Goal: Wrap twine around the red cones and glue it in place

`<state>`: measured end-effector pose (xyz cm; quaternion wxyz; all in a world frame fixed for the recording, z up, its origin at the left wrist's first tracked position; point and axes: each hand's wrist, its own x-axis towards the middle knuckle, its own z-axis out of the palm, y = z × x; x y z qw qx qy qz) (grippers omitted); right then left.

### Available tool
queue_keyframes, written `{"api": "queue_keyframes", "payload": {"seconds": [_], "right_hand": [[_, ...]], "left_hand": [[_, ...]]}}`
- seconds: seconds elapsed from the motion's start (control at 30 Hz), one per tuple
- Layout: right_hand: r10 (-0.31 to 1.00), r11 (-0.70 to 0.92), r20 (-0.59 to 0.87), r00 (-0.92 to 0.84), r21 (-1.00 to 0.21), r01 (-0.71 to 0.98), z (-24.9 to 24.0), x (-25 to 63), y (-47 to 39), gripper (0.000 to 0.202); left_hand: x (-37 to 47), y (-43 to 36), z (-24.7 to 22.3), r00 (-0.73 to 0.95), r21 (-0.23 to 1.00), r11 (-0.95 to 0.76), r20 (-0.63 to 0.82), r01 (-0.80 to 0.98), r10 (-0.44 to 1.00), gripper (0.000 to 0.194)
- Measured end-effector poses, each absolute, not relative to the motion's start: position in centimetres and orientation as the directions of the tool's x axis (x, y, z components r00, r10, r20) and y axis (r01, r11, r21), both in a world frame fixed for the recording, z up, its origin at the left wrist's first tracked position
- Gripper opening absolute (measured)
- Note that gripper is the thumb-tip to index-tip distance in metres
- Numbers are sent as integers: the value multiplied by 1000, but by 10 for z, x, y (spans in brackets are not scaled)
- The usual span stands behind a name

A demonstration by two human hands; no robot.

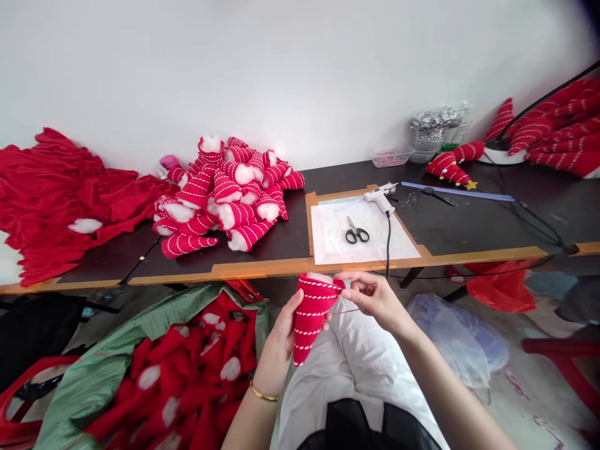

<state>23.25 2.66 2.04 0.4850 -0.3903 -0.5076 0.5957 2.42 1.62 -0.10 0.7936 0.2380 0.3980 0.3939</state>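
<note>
Over my lap I hold a red fabric cone [310, 319] with white stitched stripes, its tip pointing down and pale stuffing showing at the wide top. My left hand [284, 326] is wrapped round its side, with some fingers hidden behind it. The thumb and finger of my right hand [370, 295] pinch the top edge at the right. A thin red cord [345, 311] runs out below that hand; whether it is in the pinch I cannot tell. Beyond my hands, black-handled scissors [357, 235] and a white glue gun [380, 197] lie on white paper [323, 250].
A pile of stuffed striped cones [229, 194] sits on the dark table [262, 259], beside red cloth [84, 200]. Below left stands a green sack [89, 381] of red pieces. At right are a decorated cone [452, 164], a blue strip [457, 191] and the glue gun's cable [389, 244].
</note>
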Motion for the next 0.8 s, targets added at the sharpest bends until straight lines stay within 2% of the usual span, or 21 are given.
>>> {"api": "queue_keyframes", "payload": {"seconds": [0.13, 0.3, 0.6, 0.7, 0.8], "right_hand": [[979, 13, 46, -198, -987, -162, 23, 234, 21, 45], [992, 53, 65, -105, -993, -107, 21, 235, 23, 45], [986, 29, 46, -158, -994, -106, 21, 231, 31, 41], [989, 18, 32, -143, -995, -101, 23, 231, 33, 44], [997, 6, 14, -76, -995, -104, 22, 230, 35, 48]], "left_hand": [[27, 20, -11, 340, 644, 589, -481, -488, 808, 73], [27, 21, -14, 277, 698, 538, -461, -473, 843, 71], [27, 23, -6, 531, 555, 707, -475, -438, 702, 72], [36, 24, -5, 491, 595, 692, -495, -410, 717, 69], [44, 23, -6, 438, 677, 605, -434, -418, 788, 75]]}}
